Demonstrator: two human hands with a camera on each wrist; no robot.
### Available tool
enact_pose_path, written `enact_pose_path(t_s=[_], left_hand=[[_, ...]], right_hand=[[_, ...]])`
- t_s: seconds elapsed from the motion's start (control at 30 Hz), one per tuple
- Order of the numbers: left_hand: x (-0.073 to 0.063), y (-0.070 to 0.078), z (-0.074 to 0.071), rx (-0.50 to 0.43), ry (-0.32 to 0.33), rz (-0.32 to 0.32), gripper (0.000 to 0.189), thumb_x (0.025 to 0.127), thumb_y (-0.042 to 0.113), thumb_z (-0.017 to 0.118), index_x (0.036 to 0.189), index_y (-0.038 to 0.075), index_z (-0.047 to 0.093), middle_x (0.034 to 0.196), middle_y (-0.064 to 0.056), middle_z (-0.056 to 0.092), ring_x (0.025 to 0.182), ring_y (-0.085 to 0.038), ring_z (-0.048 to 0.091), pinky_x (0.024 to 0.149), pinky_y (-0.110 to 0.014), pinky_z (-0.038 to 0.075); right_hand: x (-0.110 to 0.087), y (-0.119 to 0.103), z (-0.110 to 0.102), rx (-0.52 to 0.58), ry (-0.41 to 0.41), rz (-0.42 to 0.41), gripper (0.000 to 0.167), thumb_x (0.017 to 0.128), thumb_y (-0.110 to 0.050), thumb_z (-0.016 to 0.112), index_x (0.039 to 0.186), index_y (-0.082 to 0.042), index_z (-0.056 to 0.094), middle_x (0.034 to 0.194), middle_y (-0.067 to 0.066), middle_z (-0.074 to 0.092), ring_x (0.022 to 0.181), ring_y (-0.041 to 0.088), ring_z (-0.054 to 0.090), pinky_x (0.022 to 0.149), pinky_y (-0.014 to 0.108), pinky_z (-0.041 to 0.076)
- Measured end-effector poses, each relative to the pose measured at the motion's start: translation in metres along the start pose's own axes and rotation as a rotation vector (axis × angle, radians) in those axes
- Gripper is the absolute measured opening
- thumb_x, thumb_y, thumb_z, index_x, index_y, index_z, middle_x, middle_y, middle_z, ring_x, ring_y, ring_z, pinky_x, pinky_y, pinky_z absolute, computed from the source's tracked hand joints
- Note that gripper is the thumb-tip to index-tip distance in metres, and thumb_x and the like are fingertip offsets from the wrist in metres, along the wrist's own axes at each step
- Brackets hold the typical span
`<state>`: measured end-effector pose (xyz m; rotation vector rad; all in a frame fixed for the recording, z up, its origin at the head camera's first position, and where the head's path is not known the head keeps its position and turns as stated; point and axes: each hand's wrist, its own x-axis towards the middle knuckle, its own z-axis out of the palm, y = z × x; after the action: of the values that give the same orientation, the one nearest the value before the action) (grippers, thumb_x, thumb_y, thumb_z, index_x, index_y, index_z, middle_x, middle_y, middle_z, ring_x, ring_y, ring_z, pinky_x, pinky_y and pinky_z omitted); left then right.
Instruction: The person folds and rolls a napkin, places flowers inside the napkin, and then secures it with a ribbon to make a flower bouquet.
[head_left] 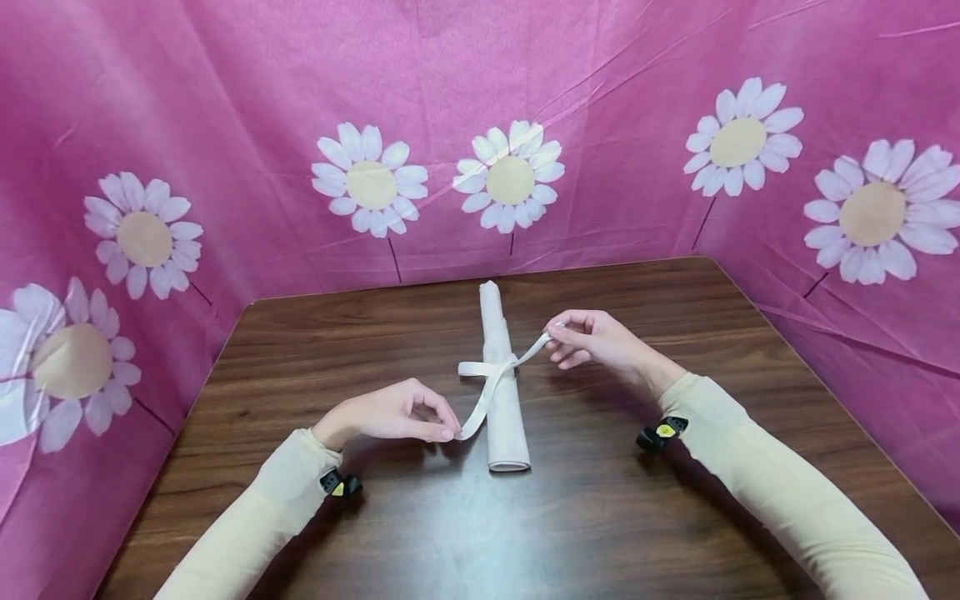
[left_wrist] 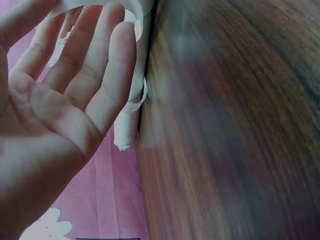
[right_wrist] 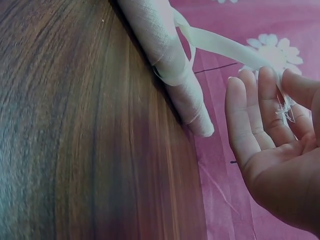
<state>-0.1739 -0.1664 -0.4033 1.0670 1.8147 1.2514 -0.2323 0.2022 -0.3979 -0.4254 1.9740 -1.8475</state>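
Observation:
A rolled off-white cloth lies lengthwise on the table, with a white ribbon round its middle. My left hand pinches one ribbon tail between thumb and fingertips, left of the roll's near half. On the other side, my right hand pinches the second tail, drawn out to the upper right. A flat ribbon loop sticks out leftward from the crossing on top of the roll. In the right wrist view, frayed threads hang from the tail at the right fingertips. The left palm faces its wrist camera.
The dark wood-grain table has its far edge against a pink curtain printed with white daisies, which also hangs along both sides. Small black devices with yellow marks sit at the left cuff and right cuff.

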Motion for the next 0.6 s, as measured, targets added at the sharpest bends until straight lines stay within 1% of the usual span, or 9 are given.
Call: enact_pose_path(t_s=[0.1,0.2,0.3,0.33,0.4,0.43,0.47,0.53,0.6], left_hand=[[-0.001,-0.001,-0.001,-0.005,0.005,-0.029,0.021,0.100,0.012,0.066,0.115,-0.002,0.072,0.101,-0.023,0.072,0.088,-0.048,0.069,0.078,-0.054,0.057],[0.000,0.000,-0.002,-0.004,0.013,-0.065,0.023,0.100,0.013,0.067,0.116,-0.004,0.071,0.102,-0.022,0.073,0.089,-0.046,0.069,0.078,-0.053,0.058],[0.004,0.003,-0.004,0.010,0.040,-0.077,0.026,0.098,0.013,0.069,0.117,-0.005,0.070,0.101,-0.021,0.074,0.089,-0.045,0.070,0.078,-0.053,0.057],[0.006,0.004,-0.005,0.030,0.056,-0.071,0.026,0.097,0.013,0.070,0.117,-0.005,0.069,0.101,-0.019,0.074,0.089,-0.043,0.070,0.079,-0.051,0.058],[0.011,0.006,-0.006,0.063,0.105,-0.061,0.029,0.095,0.013,0.073,0.117,-0.005,0.069,0.100,-0.016,0.074,0.090,-0.038,0.071,0.080,-0.047,0.058],[0.014,0.006,-0.007,0.089,0.137,-0.054,0.031,0.094,0.013,0.075,0.118,-0.005,0.069,0.103,-0.016,0.074,0.093,-0.036,0.071,0.083,-0.045,0.058],[0.017,0.007,-0.008,0.116,0.171,-0.045,0.034,0.092,0.014,0.077,0.119,-0.005,0.068,0.107,-0.015,0.073,0.098,-0.035,0.070,0.085,-0.043,0.057],[0.022,0.007,-0.009,0.197,0.246,-0.033,0.042,0.090,0.016,0.080,0.124,-0.003,0.065,0.115,-0.015,0.071,0.106,-0.033,0.068,0.091,-0.043,0.055],[0.027,0.007,-0.011,0.281,0.306,-0.036,0.054,0.087,0.021,0.083,0.132,-0.001,0.061,0.125,-0.015,0.067,0.116,-0.033,0.063,0.095,-0.046,0.052]], right_hand=[[-0.001,0.000,-0.003,0.008,-0.003,0.013,0.022,0.102,-0.018,0.064,0.114,0.001,0.064,0.105,0.031,0.066,0.084,0.025,0.072,0.076,0.045,0.060],[-0.002,-0.001,-0.006,0.012,-0.008,0.021,0.021,0.102,-0.018,0.063,0.113,-0.001,0.065,0.103,0.026,0.068,0.084,0.025,0.073,0.077,0.047,0.060],[-0.003,-0.003,-0.007,0.019,-0.011,0.027,0.019,0.103,-0.017,0.063,0.113,-0.002,0.065,0.101,0.022,0.070,0.085,0.026,0.073,0.080,0.050,0.059],[-0.004,-0.003,-0.007,0.021,-0.014,0.029,0.019,0.103,-0.017,0.062,0.113,-0.002,0.065,0.100,0.021,0.070,0.085,0.026,0.073,0.080,0.051,0.058],[-0.004,-0.004,-0.006,0.026,-0.018,0.034,0.017,0.103,-0.017,0.062,0.112,-0.003,0.066,0.100,0.020,0.070,0.084,0.026,0.073,0.079,0.050,0.059],[-0.004,-0.005,-0.006,0.028,-0.021,0.036,0.017,0.103,-0.017,0.063,0.112,-0.003,0.066,0.100,0.020,0.070,0.084,0.026,0.073,0.079,0.049,0.059],[-0.004,-0.005,-0.006,0.033,-0.026,0.037,0.017,0.103,-0.017,0.062,0.112,-0.004,0.066,0.100,0.020,0.070,0.085,0.026,0.073,0.079,0.049,0.059],[-0.004,-0.006,-0.006,0.041,-0.032,0.032,0.016,0.103,-0.017,0.062,0.111,-0.004,0.066,0.100,0.021,0.070,0.085,0.026,0.073,0.079,0.048,0.059],[-0.004,-0.006,-0.007,0.043,-0.038,0.023,0.016,0.103,-0.017,0.062,0.111,-0.004,0.066,0.101,0.023,0.069,0.086,0.028,0.073,0.080,0.049,0.059]])
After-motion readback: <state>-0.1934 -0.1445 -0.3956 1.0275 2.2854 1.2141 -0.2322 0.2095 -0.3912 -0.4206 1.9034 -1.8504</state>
